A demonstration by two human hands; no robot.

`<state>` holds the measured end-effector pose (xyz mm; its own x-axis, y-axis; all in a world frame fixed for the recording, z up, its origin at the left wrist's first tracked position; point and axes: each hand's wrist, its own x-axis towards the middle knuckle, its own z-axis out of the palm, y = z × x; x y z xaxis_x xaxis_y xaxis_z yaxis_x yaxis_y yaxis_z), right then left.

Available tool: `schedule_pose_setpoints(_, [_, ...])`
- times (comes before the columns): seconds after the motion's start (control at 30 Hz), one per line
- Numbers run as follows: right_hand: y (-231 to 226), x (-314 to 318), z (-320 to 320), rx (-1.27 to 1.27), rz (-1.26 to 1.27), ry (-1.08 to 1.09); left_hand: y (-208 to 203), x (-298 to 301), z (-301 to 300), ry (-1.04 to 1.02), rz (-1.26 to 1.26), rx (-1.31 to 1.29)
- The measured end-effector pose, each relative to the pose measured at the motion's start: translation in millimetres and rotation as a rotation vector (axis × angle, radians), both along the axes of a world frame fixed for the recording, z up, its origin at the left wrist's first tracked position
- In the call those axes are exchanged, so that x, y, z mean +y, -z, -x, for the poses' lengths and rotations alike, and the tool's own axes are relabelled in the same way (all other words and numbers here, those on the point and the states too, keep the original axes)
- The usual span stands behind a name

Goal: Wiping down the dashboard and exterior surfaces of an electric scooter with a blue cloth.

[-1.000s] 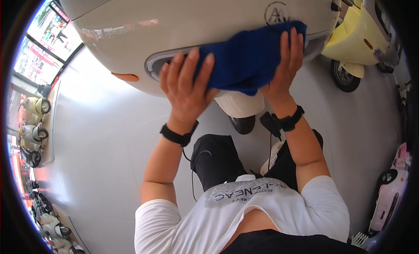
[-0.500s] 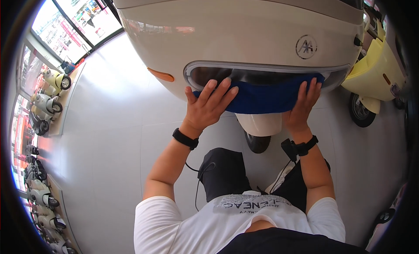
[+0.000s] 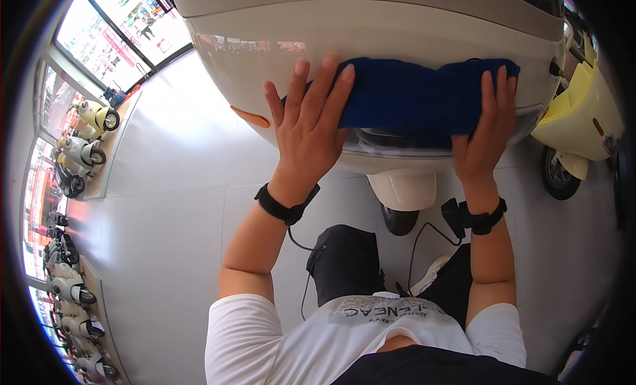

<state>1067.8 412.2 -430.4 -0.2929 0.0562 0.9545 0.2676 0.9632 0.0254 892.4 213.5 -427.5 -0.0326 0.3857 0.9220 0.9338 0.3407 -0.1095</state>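
Observation:
In front of me is the cream front of a scooter (image 3: 371,27), with a long dark headlight panel (image 3: 371,141) across it. A folded blue cloth (image 3: 404,94) lies against the body and covers most of that panel. My left hand (image 3: 311,120) rests flat on the cloth's left end, its fingers spread. At the right end, my right hand (image 3: 489,123) lies flat with its fingers stretched upward and its thumb apart. The lower strip of the panel shows beneath the cloth, between my hands.
Left of the panel sits an orange side marker (image 3: 250,117). Below the body are a cream fender (image 3: 403,190) and the front wheel (image 3: 399,221). A yellow scooter (image 3: 573,113) stands close on the right. Several scooters (image 3: 73,286) line the left wall. Cables hang from my wristbands.
Both hands have moved up with the cloth, from the panel's lower edge to above its top edge. My right hand has also shifted right, and the cloth now looks wider.

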Motion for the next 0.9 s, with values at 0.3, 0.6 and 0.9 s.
schedule_pose_setpoints(0.3, [110,5,-17,-0.002,-0.019,-0.004,92,-20,-1,0.005,0.079,0.142])
schedule_pose_setpoints(0.6, [50,37,-38,0.037,0.097,-0.108,11,18,-36,-0.019,0.152,0.052])
schedule_pose_setpoints(0.9, [-64,86,-46,-0.004,0.132,-0.079,-95,85,-38,0.075,0.052,0.152])
